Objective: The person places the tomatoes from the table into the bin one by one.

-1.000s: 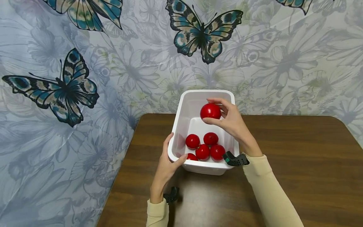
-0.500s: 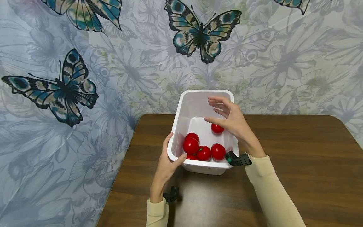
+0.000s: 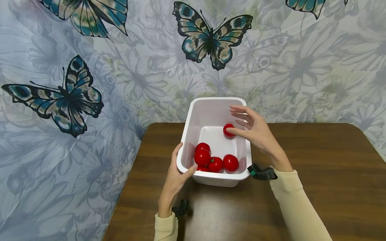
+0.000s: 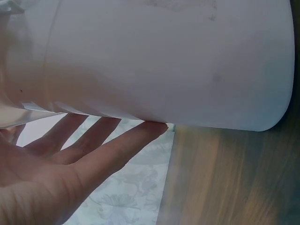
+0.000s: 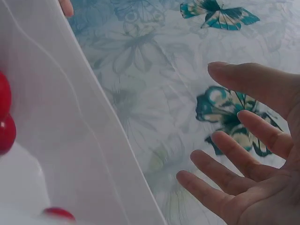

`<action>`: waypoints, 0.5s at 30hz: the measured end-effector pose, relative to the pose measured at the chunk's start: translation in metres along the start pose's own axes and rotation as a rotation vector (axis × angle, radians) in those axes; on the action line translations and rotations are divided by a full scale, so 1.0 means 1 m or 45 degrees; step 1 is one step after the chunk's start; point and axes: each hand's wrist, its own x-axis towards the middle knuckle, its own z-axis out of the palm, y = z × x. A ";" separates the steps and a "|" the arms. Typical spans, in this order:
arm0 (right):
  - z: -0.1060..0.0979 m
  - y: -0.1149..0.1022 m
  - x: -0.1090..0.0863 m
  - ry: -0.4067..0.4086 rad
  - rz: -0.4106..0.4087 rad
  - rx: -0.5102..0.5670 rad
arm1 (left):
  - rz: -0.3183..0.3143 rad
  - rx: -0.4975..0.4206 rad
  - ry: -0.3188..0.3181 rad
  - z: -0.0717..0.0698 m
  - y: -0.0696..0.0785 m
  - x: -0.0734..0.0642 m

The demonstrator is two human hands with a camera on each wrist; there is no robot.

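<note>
A white plastic bin (image 3: 185, 137) holds several red tomatoes, most of them grouped at its near end, including one tomato (image 3: 202, 157) on top of others. A single tomato (image 3: 228, 132) lies farther back by the right wall, partly behind my right thumb. My left hand (image 3: 176, 177) grips the bin's near left corner, thumb over the rim; in the left wrist view its fingers (image 4: 117, 145) lie against the outer wall. My right hand (image 3: 256, 132) hovers over the bin's right side with fingers spread and nothing held; the right wrist view shows the palm (image 5: 262, 197) bare.
The bin stands on a brown wooden table (image 3: 316, 174) near its back edge. Behind it hangs a flower-patterned cloth (image 3: 144, 83) printed with butterflies. Both wrists carry black straps (image 3: 262, 173).
My right hand has let go of a tomato over the bin, then moved right. The tomatoes inside have shifted, one now lying by the right wall. My left hand stays at the corner.
</note>
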 end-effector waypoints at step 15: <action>-0.067 0.025 -0.043 0.316 -0.026 -0.394 | -0.035 0.291 -0.033 -0.010 0.017 -0.001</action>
